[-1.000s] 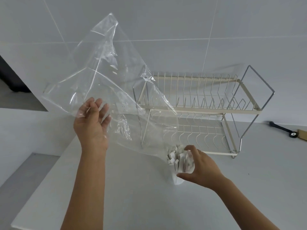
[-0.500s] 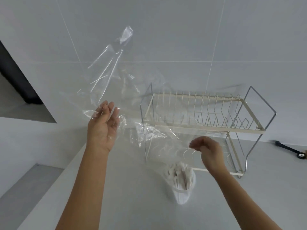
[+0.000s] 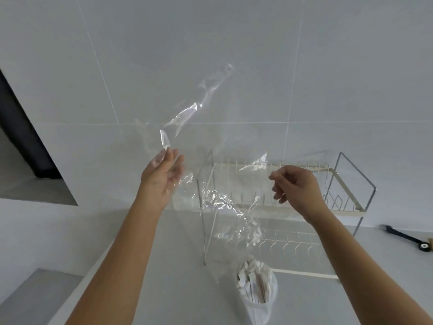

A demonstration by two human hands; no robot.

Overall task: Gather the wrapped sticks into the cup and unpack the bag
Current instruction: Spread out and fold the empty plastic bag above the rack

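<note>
Holding the crumpled clear plastic bag (image 3: 210, 184) aloft, the left hand (image 3: 161, 179) had flat fingers against the film; the right hand (image 3: 295, 188) pinched its edge at three o'clock. Wrapped white sticks (image 3: 254, 283) stood in the white cup (image 3: 257, 310) at five o'clock.

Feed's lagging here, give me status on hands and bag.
Left hand and right hand hold clear bag aloft. Wrapped sticks stand in cup. Dish rack behind, not blocking.
</note>
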